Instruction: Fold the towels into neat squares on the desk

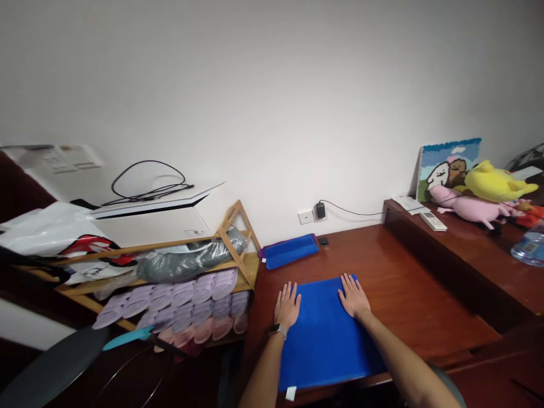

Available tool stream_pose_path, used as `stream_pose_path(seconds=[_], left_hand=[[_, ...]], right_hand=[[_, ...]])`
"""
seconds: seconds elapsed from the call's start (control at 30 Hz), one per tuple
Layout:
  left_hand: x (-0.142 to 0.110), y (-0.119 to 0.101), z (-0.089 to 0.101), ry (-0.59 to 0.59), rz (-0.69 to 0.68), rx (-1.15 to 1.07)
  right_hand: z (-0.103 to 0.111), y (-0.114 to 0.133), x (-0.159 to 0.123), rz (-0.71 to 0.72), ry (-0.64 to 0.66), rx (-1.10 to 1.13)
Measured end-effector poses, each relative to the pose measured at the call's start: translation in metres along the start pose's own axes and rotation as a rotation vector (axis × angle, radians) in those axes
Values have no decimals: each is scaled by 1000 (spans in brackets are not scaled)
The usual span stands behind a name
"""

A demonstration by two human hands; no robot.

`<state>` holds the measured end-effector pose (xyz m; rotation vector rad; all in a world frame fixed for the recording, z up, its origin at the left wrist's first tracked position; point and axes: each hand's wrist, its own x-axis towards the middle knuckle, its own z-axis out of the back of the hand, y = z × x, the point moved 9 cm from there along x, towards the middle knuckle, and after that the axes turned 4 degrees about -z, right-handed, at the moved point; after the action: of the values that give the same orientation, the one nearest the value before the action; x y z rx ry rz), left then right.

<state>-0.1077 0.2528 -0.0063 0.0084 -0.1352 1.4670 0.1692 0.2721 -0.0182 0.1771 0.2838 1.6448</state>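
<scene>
A blue cloth [325, 334] lies spread flat on the reddish-brown wooden desk [408, 294], with a white tag at its near left corner. My left hand [288, 306] rests flat at the cloth's far left edge, fingers stretched forward; a watch is on that wrist. At the far right corner, my right hand [353, 296] lies palm down with its fingers out. Beyond the hands, near the wall, sits a folded blue cloth [292, 252] with purple showing along its far edge.
On the left, a wooden rack [240, 266] carries rows of slippers [204, 289], a wrapped grey bundle and a white box [157, 221]. A charger [320, 210] is plugged into the wall. The raised right shelf holds plush toys [467, 208], a remote [433, 221] and a plastic bottle [530, 246].
</scene>
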Motion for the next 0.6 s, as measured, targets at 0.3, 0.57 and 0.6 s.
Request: stream_pose_path(seconds=[0.3, 0.57, 0.6], left_hand=[[-39, -72, 23, -134, -193, -41], [-86, -138, -10, -58, -299, -153], [-87, -131, -10, -53, -280, -148]], right_hand=[[10, 13, -23, 118, -64, 21], [-20, 27, -92, 183, -21, 20], [-19, 26, -92, 173, -15, 24]])
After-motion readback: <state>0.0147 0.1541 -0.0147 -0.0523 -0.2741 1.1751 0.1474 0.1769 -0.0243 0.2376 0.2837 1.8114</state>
